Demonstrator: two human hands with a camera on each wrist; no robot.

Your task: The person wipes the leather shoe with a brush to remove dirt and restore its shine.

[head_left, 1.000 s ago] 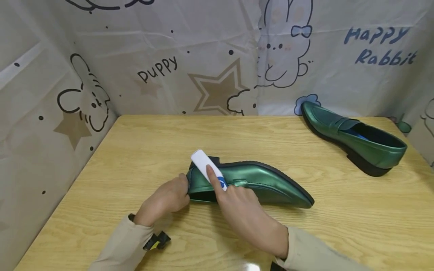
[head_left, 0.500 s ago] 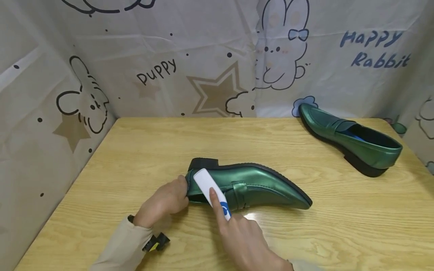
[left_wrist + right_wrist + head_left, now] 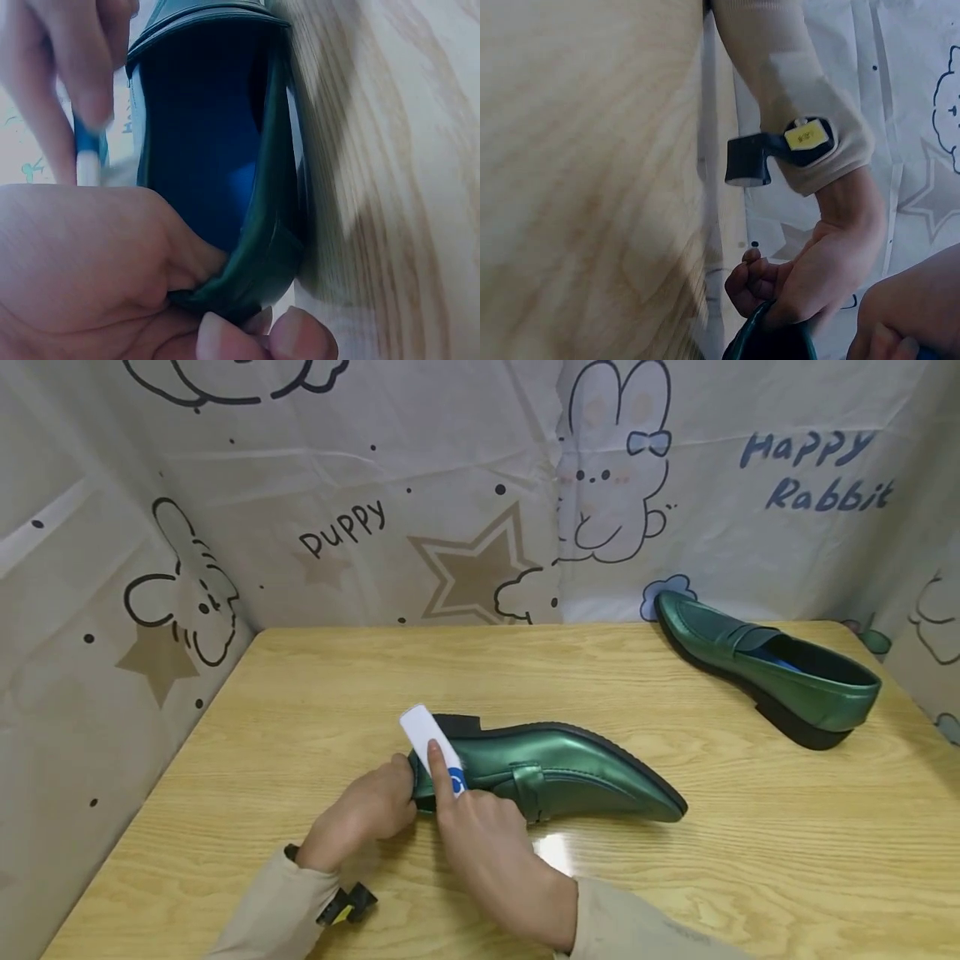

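Note:
A metallic green loafer lies on its side in the head view, black sole facing away and toe to the right. My left hand grips the back of its heel. In the left wrist view the thumb goes inside the heel collar, fingers outside, and the blue insole shows. My right hand holds a slim white brush with a blue mark, index finger stretched along its back. The brush lies across the shoe's side near the heel; its underside is hidden.
A matching green loafer stands upright at the back right of the wooden table. Printed cloth hangs behind and at the sides. A black wrist camera is strapped at the left sleeve.
The brush in my right hand slid down toward the shoe's opening, then back up and left to the heel. My left hand keeps its hold, and the shoe barely moves.

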